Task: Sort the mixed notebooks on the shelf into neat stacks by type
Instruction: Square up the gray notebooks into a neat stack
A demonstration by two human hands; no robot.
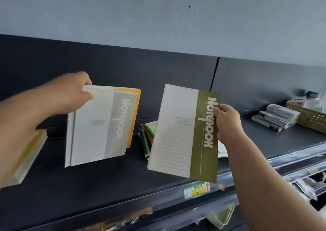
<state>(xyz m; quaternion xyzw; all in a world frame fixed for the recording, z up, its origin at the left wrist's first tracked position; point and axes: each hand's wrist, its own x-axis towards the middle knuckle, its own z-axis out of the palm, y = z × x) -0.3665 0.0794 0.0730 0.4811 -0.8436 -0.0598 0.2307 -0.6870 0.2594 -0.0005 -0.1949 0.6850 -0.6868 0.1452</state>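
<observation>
Currently the green notebook [185, 133] is held in the air above the shelf [105, 183], its right edge pinched in the grip of the right hand [227, 123]. To its left, a bundle of notebooks [98, 124], grey-banded in front and orange behind, is clasped at the top corner in the grip of the left hand [70, 93]; whether its lower edge rests on the shelf cannot be told.

No green cover is seen in that bundle, so the green notebook is best given its own place and laid flat with edges squared. Just behind it, a loose pile [147, 133] with green and orange spines lies askew, unsorted, and could be knocked in the lowering. Far to its left a yellow stack [30, 153] lies. Well to its right, small boxes [275, 119] and a woven basket [308, 117] take up shelf room. Below it a price label [196, 190] is fixed to the shelf's front edge.
</observation>
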